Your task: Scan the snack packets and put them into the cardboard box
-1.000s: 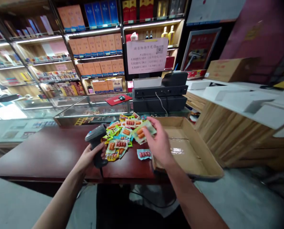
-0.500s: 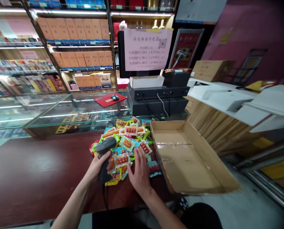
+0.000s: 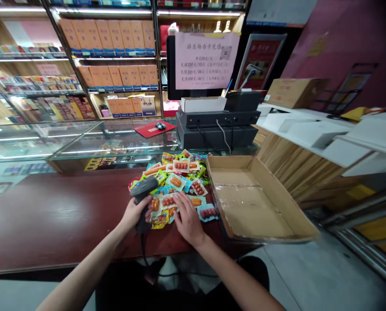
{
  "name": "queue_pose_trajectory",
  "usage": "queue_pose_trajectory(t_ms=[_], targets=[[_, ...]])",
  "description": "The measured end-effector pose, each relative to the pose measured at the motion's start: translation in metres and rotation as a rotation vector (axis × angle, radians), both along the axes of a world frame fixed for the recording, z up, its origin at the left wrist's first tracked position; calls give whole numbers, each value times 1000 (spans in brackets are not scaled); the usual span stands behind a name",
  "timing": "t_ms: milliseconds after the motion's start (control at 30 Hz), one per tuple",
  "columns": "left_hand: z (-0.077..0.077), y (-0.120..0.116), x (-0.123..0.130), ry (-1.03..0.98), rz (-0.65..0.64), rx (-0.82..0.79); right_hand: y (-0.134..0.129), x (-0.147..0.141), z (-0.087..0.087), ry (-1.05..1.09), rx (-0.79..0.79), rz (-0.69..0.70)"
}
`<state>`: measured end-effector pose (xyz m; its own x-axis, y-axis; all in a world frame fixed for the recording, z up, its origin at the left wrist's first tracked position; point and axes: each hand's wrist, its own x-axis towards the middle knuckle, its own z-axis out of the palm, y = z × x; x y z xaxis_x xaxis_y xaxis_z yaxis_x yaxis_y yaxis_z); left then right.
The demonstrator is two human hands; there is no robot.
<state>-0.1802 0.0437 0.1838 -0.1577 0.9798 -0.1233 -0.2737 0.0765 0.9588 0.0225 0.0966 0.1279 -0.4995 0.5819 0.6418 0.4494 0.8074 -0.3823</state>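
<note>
My left hand (image 3: 135,214) is wrapped round the handle of a dark grey barcode scanner (image 3: 144,185), its head tilted over the near left of a snack pile. A cable hangs from the scanner's base. My right hand (image 3: 188,220) has its fingers stretched out over the pile, fingertips at a sausage packet (image 3: 167,201) with small red sausages. Whether they press on it I cannot tell. Around the hands lie several clear and coloured packets, among them an orange sausage packet (image 3: 176,182) and a dark red sausage packet (image 3: 208,212) at the right.
A shallow cardboard box (image 3: 254,207) stands right of the pile on the dark red table (image 3: 66,216). Behind are a glass counter (image 3: 115,147), a mouse on a red pad (image 3: 150,129), and a monitor with a paper sign (image 3: 207,60). Stocked shelves line the back.
My right hand has shifted from the pile's right side toward the red sausage packet, uncovering an orange sausage packet. The left hand keeps the scanner. The whole view has shifted slightly.
</note>
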Motion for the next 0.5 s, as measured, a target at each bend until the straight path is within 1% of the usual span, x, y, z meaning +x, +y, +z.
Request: queue_pose_trajectory(t_ms=[67,133,233,267,300,333,367,400,433,500], targets=[[1,-1,2,34,-30,27,0,-1,-1,-5,20,-1],[-1,-1,3,26,-28,53,2,-3,-5,18,34,-50],[-7,2,4,-68,3,78,3,-7,-12,69,35,-128],[-10,4,4,-108,-2,82,2,-7,-12,87,33,-138],[-12,7,4,-147,-22,85,0,-7,-7,104,30,-135],[-15,9,4,-185,-50,90,-3,-4,2,123,29,-121],[-18,11,3,-221,-78,95,-8,1,16,144,33,-98],[-20,13,2,-256,-99,98,-13,9,35,171,37,-70],[-22,15,0,-290,-110,98,-18,18,57,223,40,-69],[-26,16,-4,-345,-110,94,-27,42,105,316,43,-97]])
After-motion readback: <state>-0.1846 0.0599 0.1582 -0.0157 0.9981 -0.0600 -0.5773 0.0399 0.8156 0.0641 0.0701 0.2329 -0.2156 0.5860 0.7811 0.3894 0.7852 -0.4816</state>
